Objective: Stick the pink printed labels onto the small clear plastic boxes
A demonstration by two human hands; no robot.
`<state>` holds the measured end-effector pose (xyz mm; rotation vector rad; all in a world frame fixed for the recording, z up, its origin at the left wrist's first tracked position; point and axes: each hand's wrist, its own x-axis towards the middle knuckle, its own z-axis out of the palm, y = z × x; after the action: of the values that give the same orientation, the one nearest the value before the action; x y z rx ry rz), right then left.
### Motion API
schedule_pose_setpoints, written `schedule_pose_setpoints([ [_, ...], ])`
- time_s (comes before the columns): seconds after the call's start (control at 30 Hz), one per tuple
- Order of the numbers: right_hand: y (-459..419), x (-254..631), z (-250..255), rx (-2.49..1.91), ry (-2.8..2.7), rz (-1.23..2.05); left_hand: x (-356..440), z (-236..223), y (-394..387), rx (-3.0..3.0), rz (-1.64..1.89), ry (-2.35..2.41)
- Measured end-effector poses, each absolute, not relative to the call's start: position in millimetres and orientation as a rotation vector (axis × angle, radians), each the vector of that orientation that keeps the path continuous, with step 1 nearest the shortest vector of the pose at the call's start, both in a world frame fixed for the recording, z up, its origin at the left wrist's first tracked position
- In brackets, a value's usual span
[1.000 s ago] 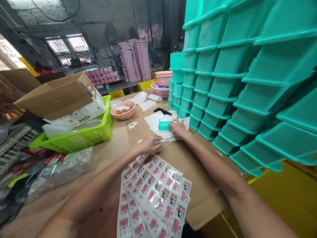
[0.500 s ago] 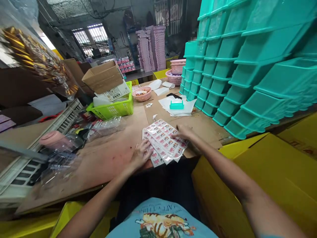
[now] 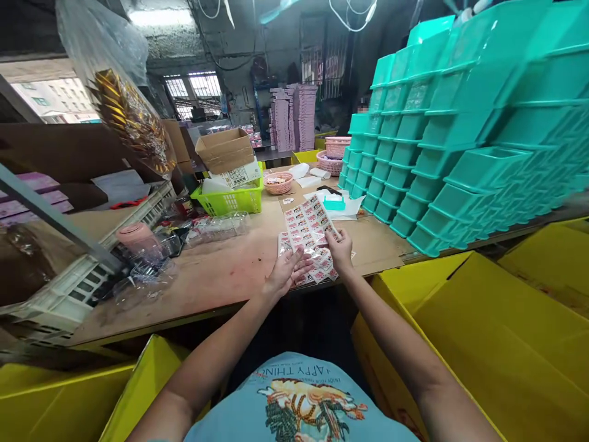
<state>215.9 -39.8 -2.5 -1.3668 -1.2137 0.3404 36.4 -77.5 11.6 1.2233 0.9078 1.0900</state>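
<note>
A sheet of small printed stickers (image 3: 306, 222), white with rows of pink and dark pictures, is raised at a tilt above the table edge. My right hand (image 3: 339, 250) grips its right side between thumb and fingers. At the sheet's lower left is my left hand (image 3: 289, 270), its palm turned up and its fingers spread, the thumb touching or very close to the sheet. More sticker sheets (image 3: 318, 275) lie beneath, partly hidden by the raised sheet and my hands.
Stacked turquoise bins (image 3: 405, 159) rise on the right. A turquoise tray (image 3: 334, 203) rests on white paper beyond the sheets. Left of these stand a pink basket (image 3: 278, 183) and a lime-green crate (image 3: 230, 201). Yellow boxes (image 3: 497, 331) flank my body below the cardboard-covered tabletop (image 3: 221, 264).
The top sticker sheet has come up off the stack, tilted, with my right hand on its edge. My left hand has turned palm up. My view has tipped upward.
</note>
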Motion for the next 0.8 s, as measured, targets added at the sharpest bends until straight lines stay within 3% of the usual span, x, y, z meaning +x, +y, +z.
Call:
schedule_pose_setpoints([
  [0.33, -84, 184, 8, -1.161, -1.746, 0.157, -11, 5, -57, 1.062, 1.088, 0.886],
  [0.57, -69, 148, 20, -1.092, -2.088, 0.282, -29, 8, -65, 1.174, 1.002, 0.801],
  [0.8, -28, 151, 67, -1.047, -2.186, 0.572, -54, 25, -67, 1.257, 1.049, 0.758],
])
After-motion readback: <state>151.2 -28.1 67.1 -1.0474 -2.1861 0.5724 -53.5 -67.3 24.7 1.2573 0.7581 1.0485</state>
